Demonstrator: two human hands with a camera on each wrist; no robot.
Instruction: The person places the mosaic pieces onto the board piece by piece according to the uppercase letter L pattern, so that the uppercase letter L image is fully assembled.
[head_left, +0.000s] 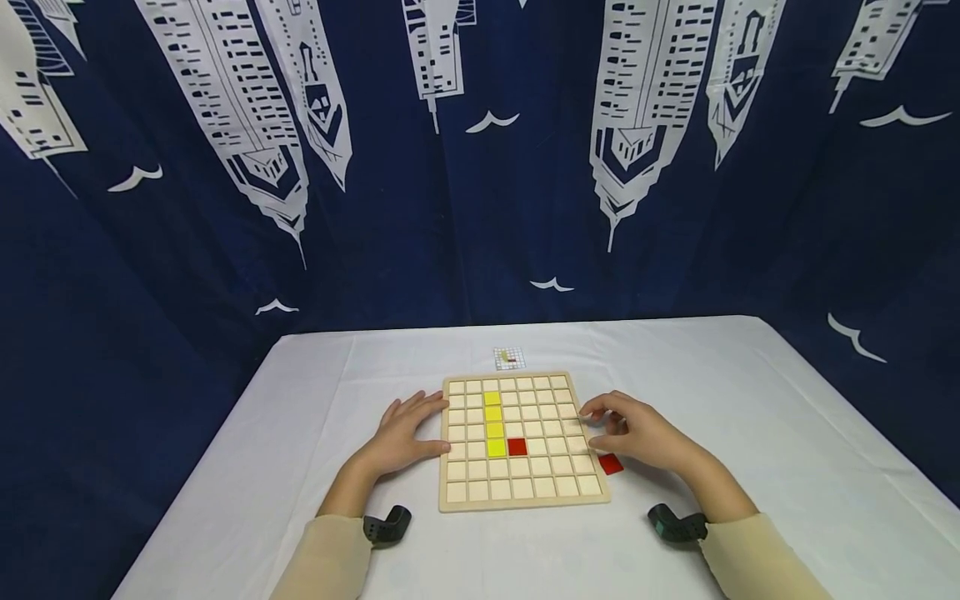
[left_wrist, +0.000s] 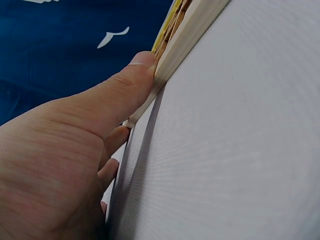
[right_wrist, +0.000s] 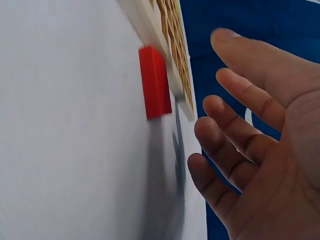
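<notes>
A wooden grid board [head_left: 522,504] lies on the table, its squares mostly cream. Several yellow tiles [head_left: 492,413] form a column in it, and one red tile [head_left: 517,447] sits beside the lowest yellow one. My left hand [head_left: 405,433] rests at the board's left edge; in the left wrist view its thumb [left_wrist: 130,80] touches the frame. Over the right edge hovers my right hand [head_left: 641,429], holding nothing, fingers loosely bent. Below it a loose red tile [head_left: 611,463] lies by the board's right side; in the right wrist view this red tile [right_wrist: 155,82] looks thick, apart from the fingers.
A small card [head_left: 509,358] printed with a coloured grid lies behind the board. White cloth covers the table [head_left: 787,417]. A dark blue curtain [head_left: 465,208] with white building prints hangs at the back. Each wrist wears a black device [head_left: 387,525].
</notes>
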